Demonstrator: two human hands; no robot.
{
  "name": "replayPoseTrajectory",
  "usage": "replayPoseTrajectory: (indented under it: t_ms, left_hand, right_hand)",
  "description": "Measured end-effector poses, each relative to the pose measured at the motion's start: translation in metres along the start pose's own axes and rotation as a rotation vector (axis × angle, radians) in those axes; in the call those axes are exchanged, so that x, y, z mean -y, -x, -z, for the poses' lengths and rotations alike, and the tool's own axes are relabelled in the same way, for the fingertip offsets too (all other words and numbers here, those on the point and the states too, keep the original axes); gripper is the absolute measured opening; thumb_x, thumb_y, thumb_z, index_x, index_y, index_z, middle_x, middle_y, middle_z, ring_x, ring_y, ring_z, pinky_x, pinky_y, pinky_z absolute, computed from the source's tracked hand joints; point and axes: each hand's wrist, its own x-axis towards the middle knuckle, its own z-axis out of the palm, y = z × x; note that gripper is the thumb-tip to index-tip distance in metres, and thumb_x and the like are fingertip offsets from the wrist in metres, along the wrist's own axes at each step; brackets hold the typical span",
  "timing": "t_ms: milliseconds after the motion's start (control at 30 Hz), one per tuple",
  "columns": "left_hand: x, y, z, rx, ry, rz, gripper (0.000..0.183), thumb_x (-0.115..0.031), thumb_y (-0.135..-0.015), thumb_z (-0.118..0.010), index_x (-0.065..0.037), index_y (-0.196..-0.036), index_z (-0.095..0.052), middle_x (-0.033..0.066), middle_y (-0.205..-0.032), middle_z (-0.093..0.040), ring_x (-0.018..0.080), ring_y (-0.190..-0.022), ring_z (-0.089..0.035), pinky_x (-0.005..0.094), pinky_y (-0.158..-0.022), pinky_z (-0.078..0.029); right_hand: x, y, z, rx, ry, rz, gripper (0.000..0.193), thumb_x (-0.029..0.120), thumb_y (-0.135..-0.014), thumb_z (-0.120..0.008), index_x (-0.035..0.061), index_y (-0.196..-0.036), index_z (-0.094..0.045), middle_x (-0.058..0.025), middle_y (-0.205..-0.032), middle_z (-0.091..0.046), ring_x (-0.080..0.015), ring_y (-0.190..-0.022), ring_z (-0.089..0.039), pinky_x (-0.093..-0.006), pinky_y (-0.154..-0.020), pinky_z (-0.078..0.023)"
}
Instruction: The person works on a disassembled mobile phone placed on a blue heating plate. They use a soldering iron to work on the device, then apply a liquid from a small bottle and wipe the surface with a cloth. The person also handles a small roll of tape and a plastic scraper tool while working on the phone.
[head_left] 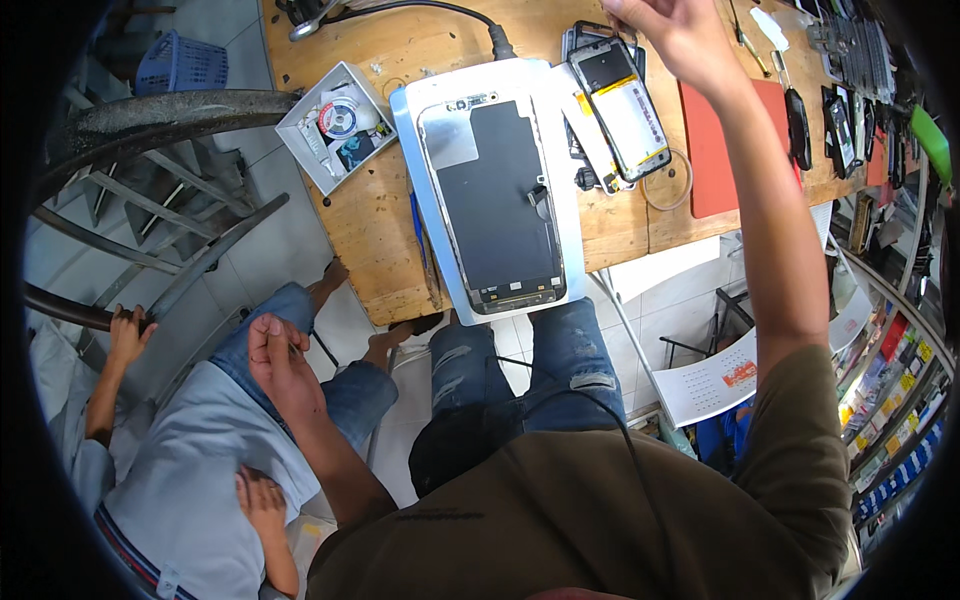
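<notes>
A phone screen assembly [500,200] lies on a pale blue-and-white flat device [415,175] at the table's near edge. The panel is mostly black, with a silver patch at its upper left and a short flex cable on its right side. My left hand [285,370] is raised left of my lap, away from the table, with curled fingers pressed together; whatever they hold is hidden. My right hand [685,40] reaches over the table's far side, its fingers bent together and partly cut off by the picture's edge. Below it lies an opened phone [625,110] with its inside exposed.
A white box [297,128] with a tape roll and small parts stands left of the device. At right are an orange-red mat [712,150], tools and several phone parts. Another person [200,440] sits close on my left. A black cable [440,8] runs to the device.
</notes>
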Motion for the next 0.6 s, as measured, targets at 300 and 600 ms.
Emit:
replayPoseTrajectory:
  t_ms: [300,600]
  left_hand:
    - [0.004,-0.019,-0.002,-0.012,0.017,0.0,0.007,-0.016,-0.104,-0.061,-0.009,-0.101,-0.059,-0.0032,-0.084,-0.05,0.0074,-0.078,-0.046,0.0262,-0.071,-0.038]
    - [-0.008,-0.055,-0.035,0.018,0.034,-0.021,0.009,-0.017,-0.102,-0.064,-0.009,-0.103,-0.06,-0.0036,-0.084,-0.05,0.0077,-0.075,-0.045,0.0272,-0.069,-0.037]
  right_hand:
    - [-0.011,0.087,0.008,-0.147,-0.099,0.005,0.035,0.012,-0.097,-0.074,-0.0058,-0.123,-0.06,-0.0061,-0.097,-0.069,-0.0114,-0.086,-0.065,-0.0263,-0.077,-0.054]
    - [-0.033,0.102,0.027,-0.284,-0.044,-0.025,0.034,0.01,-0.096,-0.073,-0.0055,-0.124,-0.062,-0.0074,-0.102,-0.071,-0.0129,-0.087,-0.067,-0.0275,-0.077,-0.055]
